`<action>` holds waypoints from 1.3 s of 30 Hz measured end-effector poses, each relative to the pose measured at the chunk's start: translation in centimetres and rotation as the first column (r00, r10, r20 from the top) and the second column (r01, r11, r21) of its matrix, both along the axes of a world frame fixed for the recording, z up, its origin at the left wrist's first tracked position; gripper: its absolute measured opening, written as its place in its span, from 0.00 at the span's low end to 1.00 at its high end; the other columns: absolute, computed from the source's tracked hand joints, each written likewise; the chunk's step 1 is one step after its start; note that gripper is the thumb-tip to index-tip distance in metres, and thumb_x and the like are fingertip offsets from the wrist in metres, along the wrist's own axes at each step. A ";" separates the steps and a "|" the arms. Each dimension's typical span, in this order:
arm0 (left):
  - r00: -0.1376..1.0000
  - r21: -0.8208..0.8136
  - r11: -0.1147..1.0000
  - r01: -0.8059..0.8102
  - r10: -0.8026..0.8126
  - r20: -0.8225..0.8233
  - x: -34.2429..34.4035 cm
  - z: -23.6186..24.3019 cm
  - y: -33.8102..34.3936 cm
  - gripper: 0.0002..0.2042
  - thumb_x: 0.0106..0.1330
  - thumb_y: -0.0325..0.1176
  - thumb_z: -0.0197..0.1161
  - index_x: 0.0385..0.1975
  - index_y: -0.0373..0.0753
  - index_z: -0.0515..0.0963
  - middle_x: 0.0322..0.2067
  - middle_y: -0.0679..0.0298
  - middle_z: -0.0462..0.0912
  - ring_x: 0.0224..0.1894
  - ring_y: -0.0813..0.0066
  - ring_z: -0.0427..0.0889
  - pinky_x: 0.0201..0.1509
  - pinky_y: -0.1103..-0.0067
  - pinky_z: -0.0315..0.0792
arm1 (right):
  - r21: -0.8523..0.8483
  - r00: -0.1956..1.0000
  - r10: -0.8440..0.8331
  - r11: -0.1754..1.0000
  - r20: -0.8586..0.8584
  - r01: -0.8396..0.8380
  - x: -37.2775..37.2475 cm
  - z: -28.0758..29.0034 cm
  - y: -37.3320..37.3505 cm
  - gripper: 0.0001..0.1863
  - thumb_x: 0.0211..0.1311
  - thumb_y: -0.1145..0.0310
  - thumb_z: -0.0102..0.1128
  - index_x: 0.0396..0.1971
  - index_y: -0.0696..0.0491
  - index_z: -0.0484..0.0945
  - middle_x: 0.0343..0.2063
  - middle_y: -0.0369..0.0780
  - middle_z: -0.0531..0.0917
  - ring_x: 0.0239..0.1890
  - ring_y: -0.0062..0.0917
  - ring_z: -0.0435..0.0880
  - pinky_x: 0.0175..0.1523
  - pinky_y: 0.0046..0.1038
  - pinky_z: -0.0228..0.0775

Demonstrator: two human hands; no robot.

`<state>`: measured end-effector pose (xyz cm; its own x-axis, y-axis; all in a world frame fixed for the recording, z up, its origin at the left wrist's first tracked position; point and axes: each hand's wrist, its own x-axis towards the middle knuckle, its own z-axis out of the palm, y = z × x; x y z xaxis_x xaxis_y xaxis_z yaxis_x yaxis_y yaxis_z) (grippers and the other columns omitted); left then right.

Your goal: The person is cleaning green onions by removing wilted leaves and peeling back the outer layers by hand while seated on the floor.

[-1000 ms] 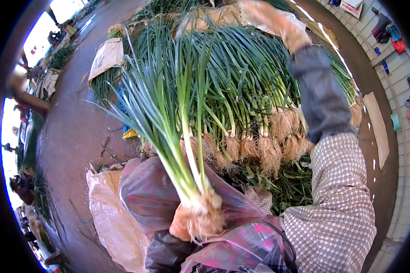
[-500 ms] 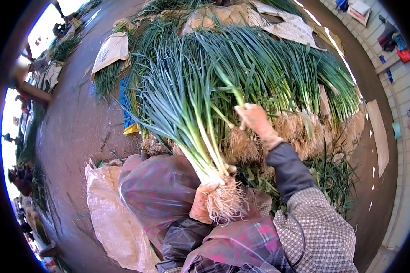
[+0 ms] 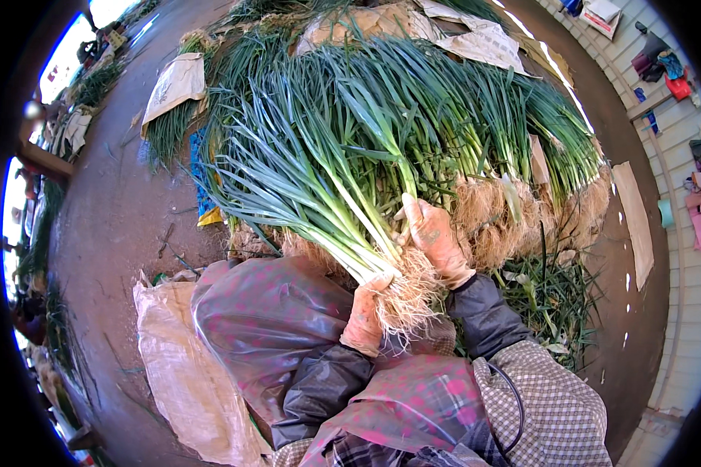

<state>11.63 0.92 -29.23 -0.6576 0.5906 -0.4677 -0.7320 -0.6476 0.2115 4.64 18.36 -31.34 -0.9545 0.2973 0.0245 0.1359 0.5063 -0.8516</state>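
Observation:
My left hand (image 3: pixel 368 315), in an orange glove, grips a bunch of long green onions (image 3: pixel 331 226) by the white bases, its pale tangled roots (image 3: pixel 405 296) hanging over my fingers, which are partly hidden. Just right of it my right hand (image 3: pixel 436 245), gloved too, is closed on a thick green onion stalk (image 3: pixel 405 175) beside that bunch. Behind both hands lies a wide pile of green onions (image 3: pixel 459 117) with roots toward me. My lap is covered by a translucent pink-dotted plastic sheet (image 3: pixel 265 327).
A woven sack (image 3: pixel 179 358) lies left of my legs. Paper sacks (image 3: pixel 171 82) partly cover the pile, loose trimmed leaves (image 3: pixel 553 303) lie at right, and cardboard (image 3: pixel 631 226) is on the floor. A pale wall (image 3: pixel 678 327) curves along the right; more onion piles (image 3: pixel 101 78) line the left.
My right hand came down from high over the pile to the stalk, and drew it toward me beside the bunch. My left hand rose slightly, tilting the bunch's leaves leftward.

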 end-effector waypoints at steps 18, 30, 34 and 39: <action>0.984 0.313 0.933 -0.176 0.169 0.050 1.8 1.5 -3.5 0.29 0.55 0.39 0.58 0.58 0.36 0.65 0.55 0.54 0.71 0.54 0.61 0.74 0.57 0.67 0.71 | -0.883 0.670 -0.582 0.372 -0.461 -0.285 6.8 4.2 15.8 0.22 0.72 0.56 0.40 0.46 0.60 0.74 0.43 0.48 0.81 0.34 0.23 0.83 0.44 0.32 0.80; 0.973 0.287 0.935 -0.208 0.226 -0.033 1.0 0.1 -2.7 0.33 0.55 0.38 0.59 0.61 0.34 0.60 0.52 0.53 0.72 0.50 0.62 0.76 0.54 0.69 0.73 | 0.664 0.714 0.695 0.572 -0.081 -0.481 4.1 4.1 -1.0 0.08 0.64 0.70 0.53 0.38 0.42 0.79 0.16 0.30 0.71 0.14 0.16 0.68 0.15 0.18 0.61; 0.988 0.337 0.929 -0.152 0.145 0.045 1.1 1.0 -2.6 0.32 0.54 0.37 0.59 0.61 0.34 0.61 0.56 0.55 0.70 0.53 0.61 0.74 0.57 0.67 0.71 | -0.866 0.951 -0.171 0.477 -0.257 -0.148 12.0 3.5 6.4 0.13 0.69 0.62 0.46 0.44 0.52 0.76 0.24 0.37 0.78 0.16 0.19 0.76 0.20 0.19 0.72; 0.997 0.262 0.962 -0.074 0.063 0.051 2.5 1.3 -3.1 0.34 0.53 0.36 0.60 0.61 0.31 0.60 0.54 0.53 0.71 0.52 0.60 0.76 0.56 0.67 0.72 | -0.569 0.928 0.138 0.818 0.345 0.090 8.4 4.0 1.3 0.35 0.64 0.43 0.48 0.59 0.57 0.67 0.53 0.46 0.74 0.54 0.33 0.76 0.61 0.39 0.66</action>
